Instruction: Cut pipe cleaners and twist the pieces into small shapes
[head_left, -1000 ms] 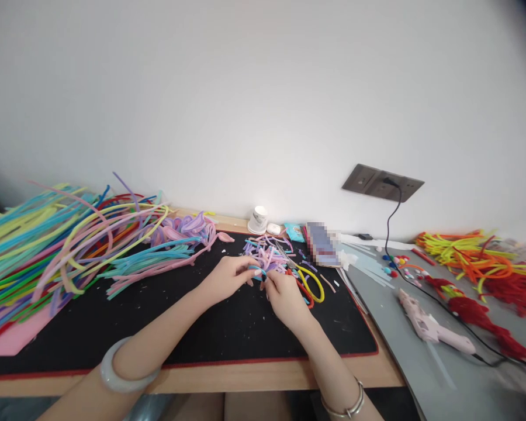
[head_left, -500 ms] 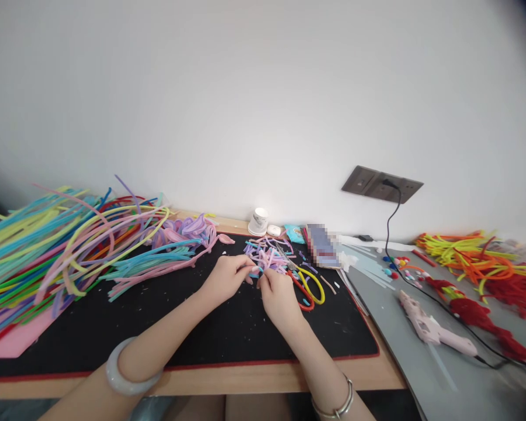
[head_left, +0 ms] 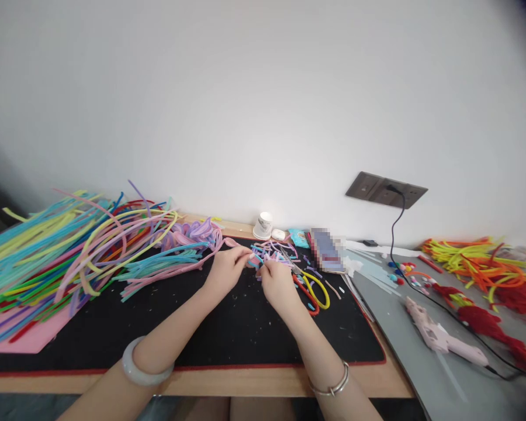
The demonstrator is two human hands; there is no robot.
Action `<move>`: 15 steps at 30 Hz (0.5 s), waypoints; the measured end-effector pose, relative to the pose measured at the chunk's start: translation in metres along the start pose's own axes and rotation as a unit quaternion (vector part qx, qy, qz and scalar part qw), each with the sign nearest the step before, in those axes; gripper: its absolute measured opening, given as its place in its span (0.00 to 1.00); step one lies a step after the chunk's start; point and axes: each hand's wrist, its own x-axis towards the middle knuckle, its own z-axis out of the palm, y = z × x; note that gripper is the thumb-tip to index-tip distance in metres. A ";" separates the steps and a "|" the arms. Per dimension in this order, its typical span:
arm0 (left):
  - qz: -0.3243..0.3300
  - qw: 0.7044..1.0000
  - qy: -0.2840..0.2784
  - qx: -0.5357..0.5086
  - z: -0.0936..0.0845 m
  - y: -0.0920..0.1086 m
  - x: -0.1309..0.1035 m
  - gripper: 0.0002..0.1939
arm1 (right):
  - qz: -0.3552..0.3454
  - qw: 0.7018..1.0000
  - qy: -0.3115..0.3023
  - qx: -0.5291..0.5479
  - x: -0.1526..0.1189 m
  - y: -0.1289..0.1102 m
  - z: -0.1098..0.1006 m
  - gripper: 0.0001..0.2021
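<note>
My left hand (head_left: 228, 269) pinches a small pink and blue piece of pipe cleaner (head_left: 253, 261) over the black mat (head_left: 170, 327). Close on its right, my right hand (head_left: 277, 282) is closed with thumb and forefinger at the blue end of that same piece. My fingers partly hide it, so its exact shape is unclear. Just behind both hands lies a heap of short cut pipe cleaners (head_left: 284, 252) in pink, lilac and blue. Scissors with red and yellow handles (head_left: 319, 290) rest on the mat beside my right hand.
Long coloured pipe cleaners (head_left: 70, 245) pile up at left. A paper cup (head_left: 263, 225), a white case (head_left: 278, 235) and a phone (head_left: 326, 251) stand along the back. On the grey surface at right lie a corded glue gun (head_left: 442, 339) and orange and red pipe cleaners (head_left: 495, 269).
The whole view has shifted slightly, so everything appears further right and lower. My hands stay together at the small piece, with slightly more of its blue part showing between them.
</note>
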 end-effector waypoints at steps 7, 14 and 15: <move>-0.139 0.961 0.116 -0.209 -0.012 -0.013 0.012 0.20 | 0.058 0.987 -0.070 0.130 0.042 0.006 0.003 0.15; -0.145 0.988 -0.047 -0.015 -0.004 -0.021 0.008 0.14 | 0.064 0.980 -0.110 0.150 0.083 -0.001 0.019 0.11; -0.137 0.988 -0.069 -0.005 -0.002 -0.021 0.006 0.12 | 0.057 0.982 -0.108 0.144 0.088 -0.004 0.020 0.11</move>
